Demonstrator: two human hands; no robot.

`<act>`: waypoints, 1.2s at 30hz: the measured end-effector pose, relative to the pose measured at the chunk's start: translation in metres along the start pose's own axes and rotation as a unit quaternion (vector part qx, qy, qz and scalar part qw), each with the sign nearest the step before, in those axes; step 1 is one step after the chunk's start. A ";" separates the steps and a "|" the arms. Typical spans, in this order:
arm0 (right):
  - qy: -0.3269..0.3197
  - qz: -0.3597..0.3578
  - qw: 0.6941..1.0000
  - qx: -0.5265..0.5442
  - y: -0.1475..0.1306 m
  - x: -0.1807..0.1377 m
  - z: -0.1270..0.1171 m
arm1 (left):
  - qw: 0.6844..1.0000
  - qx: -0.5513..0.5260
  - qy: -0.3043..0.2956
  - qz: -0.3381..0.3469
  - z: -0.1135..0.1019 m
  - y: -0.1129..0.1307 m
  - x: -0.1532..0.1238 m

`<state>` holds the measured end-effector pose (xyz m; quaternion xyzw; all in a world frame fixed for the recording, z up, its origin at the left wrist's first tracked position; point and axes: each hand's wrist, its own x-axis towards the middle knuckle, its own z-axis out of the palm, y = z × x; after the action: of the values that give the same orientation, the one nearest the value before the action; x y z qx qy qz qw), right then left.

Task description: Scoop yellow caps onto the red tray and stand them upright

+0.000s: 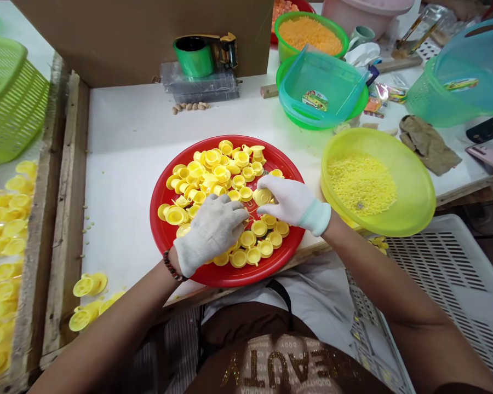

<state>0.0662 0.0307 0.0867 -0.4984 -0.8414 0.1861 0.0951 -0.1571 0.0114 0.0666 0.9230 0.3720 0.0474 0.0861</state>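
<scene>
A red round tray (164, 232) lies on the white table, filled with several small yellow plastic caps (213, 172). My left hand (209, 232), in a white glove, rests curled over the tray's near middle, fingers closed; what they hold is hidden. My right hand (293, 203), also gloved, pinches one yellow cap (264, 196) over the tray's right side. The two hands nearly meet above the caps.
A yellow-green bowl (411, 180) of small yellow bits stands right of the tray. Green and teal bowls (324, 106), an orange-filled bowl (310, 34), a teal basket (464, 82) and a tape dispenser (205, 54) lie behind. More yellow caps (4, 241) pile at left. A white crate (447, 273) sits lower right.
</scene>
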 end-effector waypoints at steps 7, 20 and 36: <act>0.101 -0.054 0.993 -0.005 -0.008 0.005 0.013 | 0.902 -0.389 0.103 -0.155 -0.015 -0.002 0.003; -0.014 -0.080 0.980 -0.182 0.007 0.026 0.019 | 0.997 0.074 -0.022 -0.029 -0.003 0.015 0.002; -0.034 -0.086 0.976 -0.196 -0.004 0.043 0.015 | 0.980 0.171 0.012 -0.105 -0.009 -0.012 0.028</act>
<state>0.0366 0.0636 0.0738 -0.4265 -0.9040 0.0253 -0.0173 -0.1467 0.0402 0.0735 0.8795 0.4701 -0.0148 -0.0725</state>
